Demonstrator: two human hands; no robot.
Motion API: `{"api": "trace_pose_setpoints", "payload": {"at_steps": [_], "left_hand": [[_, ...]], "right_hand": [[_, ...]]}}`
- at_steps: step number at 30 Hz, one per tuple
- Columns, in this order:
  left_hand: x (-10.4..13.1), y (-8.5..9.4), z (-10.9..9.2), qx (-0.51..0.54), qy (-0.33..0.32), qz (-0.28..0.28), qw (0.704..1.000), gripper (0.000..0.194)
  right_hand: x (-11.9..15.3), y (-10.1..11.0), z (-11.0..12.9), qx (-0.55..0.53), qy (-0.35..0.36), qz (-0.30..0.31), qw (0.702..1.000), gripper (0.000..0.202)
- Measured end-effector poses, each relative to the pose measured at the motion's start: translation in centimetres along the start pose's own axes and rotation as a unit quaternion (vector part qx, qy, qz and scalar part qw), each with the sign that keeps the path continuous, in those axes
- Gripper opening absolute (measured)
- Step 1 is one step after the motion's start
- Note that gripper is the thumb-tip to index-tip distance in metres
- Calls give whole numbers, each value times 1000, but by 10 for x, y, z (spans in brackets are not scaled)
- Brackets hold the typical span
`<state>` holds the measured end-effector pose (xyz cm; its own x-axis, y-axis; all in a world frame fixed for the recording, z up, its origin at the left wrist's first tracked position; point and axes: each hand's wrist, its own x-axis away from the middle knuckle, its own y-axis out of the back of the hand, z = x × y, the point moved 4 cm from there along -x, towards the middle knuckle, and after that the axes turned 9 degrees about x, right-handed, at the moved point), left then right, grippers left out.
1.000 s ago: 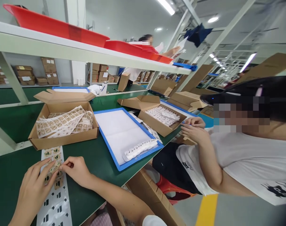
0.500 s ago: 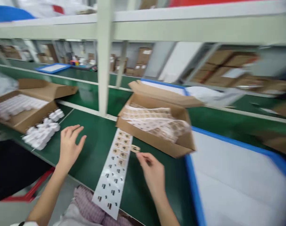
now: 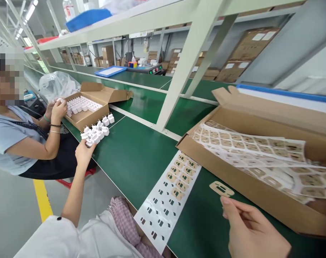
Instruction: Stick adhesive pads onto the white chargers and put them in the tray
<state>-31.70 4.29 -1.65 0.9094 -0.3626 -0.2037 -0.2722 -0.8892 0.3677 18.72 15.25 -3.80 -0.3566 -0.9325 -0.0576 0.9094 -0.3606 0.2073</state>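
Observation:
My left hand [image 3: 84, 154] is at the near end of a cluster of white plug-like pieces [image 3: 95, 133], its fingers closed round one of them. Between the thumb and forefinger of my right hand [image 3: 253, 227] is a beige cut-out sticker [image 3: 221, 189], held by its edge above the green table. A white backing sheet [image 3: 163, 209] lies slanted between my hands, with several beige stickers on its far half and small dark cut-out shapes on its near half. Its near end sticks out over the table edge.
An open cardboard box [image 3: 246, 193] of sticker sheets stands at the right. Far left, a co-worker's hands [image 3: 59, 107] are at another box [image 3: 84, 123] of white pieces. A slanted shelf post [image 3: 183, 71] rises behind the green table [image 3: 136, 157].
The view has turned left, bringing the co-worker into sight. My left hand has reached to the white pieces and closed on one. My right hand still holds the sticker.

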Motion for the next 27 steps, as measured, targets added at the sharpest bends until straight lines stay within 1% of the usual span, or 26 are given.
{"api": "trace_pose_setpoints", "payload": {"at_steps": [2, 3, 5, 6, 7, 8, 10, 11, 12, 13, 14, 15, 16, 18, 19, 21, 23, 24, 27], "left_hand": [[14, 0, -9, 70, 23, 30, 997, 37], [26, -1, -15, 105, 33, 54, 992, 40], [60, -8, -29, 194, 60, 123, 971, 50], [81, -14, -38, 253, 80, 169, 949, 55], [105, -24, -48, 355, 124, 227, 898, 59], [130, -34, -60, 438, 168, 289, 834, 61], [179, -55, -84, 541, 238, 406, 696, 61], [202, -64, -94, 567, 266, 454, 634, 59], [223, -72, -102, 577, 291, 495, 580, 57], [242, -79, -106, 577, 313, 527, 539, 57], [258, -86, -108, 569, 329, 552, 513, 59], [271, -91, -107, 554, 336, 574, 501, 61], [282, -96, -104, 536, 332, 592, 501, 66], [295, -103, -98, 508, 277, 627, 522, 74], [299, -105, -95, 497, 245, 641, 532, 73], [302, -107, -92, 481, 182, 656, 553, 64], [300, -105, -93, 461, 124, 671, 568, 57], [298, -103, -94, 449, 96, 685, 566, 54], [292, -91, -102, 396, 10, 741, 542, 46]], "right_hand": [[-5, 1, 4, -2, 0, -28, 1000, 28], [-5, 3, 9, -10, -1, -46, 999, 29], [4, 6, 28, -77, 13, -66, 995, 31], [13, 7, 41, -123, 30, -80, 989, 32], [25, 5, 55, -167, 51, -63, 983, 33], [39, 2, 68, -200, 71, -36, 977, 33], [70, -6, 90, -243, 108, -9, 964, 33], [84, -12, 96, -248, 108, 11, 963, 33], [97, -18, 99, -254, 102, 25, 961, 31], [108, -22, 99, -262, 98, 28, 960, 28], [115, -25, 96, -267, 92, 21, 959, 27], [121, -27, 93, -270, 83, 8, 959, 27], [124, -26, 88, -269, 74, -10, 960, 29], [125, -21, 79, -264, 57, -54, 961, 34], [125, -17, 76, -263, 52, -75, 960, 36], [125, -8, 73, -269, 51, -105, 956, 40], [126, -1, 73, -273, 50, -116, 954, 43], [127, 0, 74, -270, 49, -117, 955, 44], [132, 2, 77, -250, 64, -121, 958, 41]]}}
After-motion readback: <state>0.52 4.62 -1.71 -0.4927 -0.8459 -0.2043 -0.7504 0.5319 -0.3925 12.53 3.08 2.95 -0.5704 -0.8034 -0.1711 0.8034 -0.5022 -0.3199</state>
